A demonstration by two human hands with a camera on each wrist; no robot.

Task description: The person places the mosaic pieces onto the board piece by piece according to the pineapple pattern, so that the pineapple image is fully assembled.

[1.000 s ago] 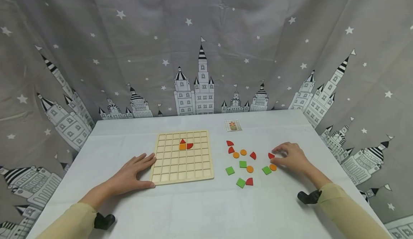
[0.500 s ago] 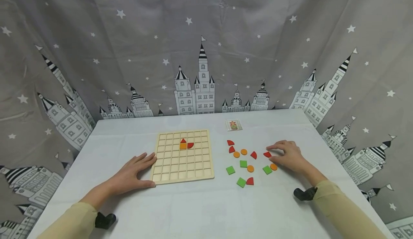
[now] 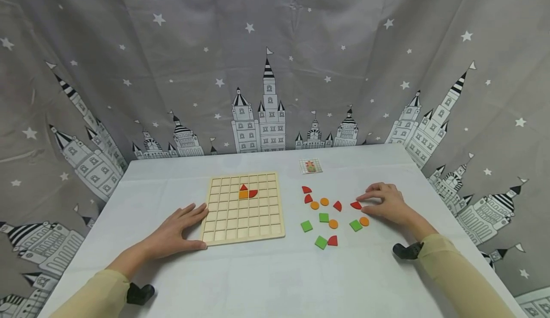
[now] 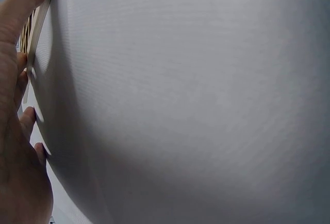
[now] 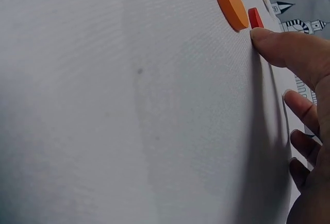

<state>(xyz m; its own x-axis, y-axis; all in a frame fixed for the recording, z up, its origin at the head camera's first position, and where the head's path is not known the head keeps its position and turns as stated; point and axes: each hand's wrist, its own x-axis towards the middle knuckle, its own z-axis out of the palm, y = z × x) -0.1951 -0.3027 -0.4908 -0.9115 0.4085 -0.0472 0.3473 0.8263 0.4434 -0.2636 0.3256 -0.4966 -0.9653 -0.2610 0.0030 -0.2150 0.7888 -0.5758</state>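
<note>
In the head view, my left hand [image 3: 178, 229] lies with fingers spread along the left edge of a light wooden grid board [image 3: 238, 220]. Its thumb and a fingertip touch that edge. On the board sit a red triangle [image 3: 243, 187], an orange square [image 3: 243, 194] and a red quarter circle [image 3: 253, 194]. To the right, my right hand [image 3: 386, 205] is low over the table, thumb and forefinger apart around a loose red quarter-circle piece [image 3: 355, 205] lying flat. The right wrist view has the thumb tip close against a red piece [image 5: 255, 18].
Between board and right hand lie several loose flat pieces: red quarter circles [image 3: 337, 206], orange discs [image 3: 333, 224] and green squares [image 3: 321, 242]. A small card with a flower picture [image 3: 311, 166] lies at the back. Behind the white table [image 3: 275, 280] hangs a grey castle-print curtain [image 3: 275, 31].
The red quarter-circle piece by my right hand slid left with the fingers, then stopped. Since then the right hand has shifted slightly rightward. My left hand stays at the board.
</note>
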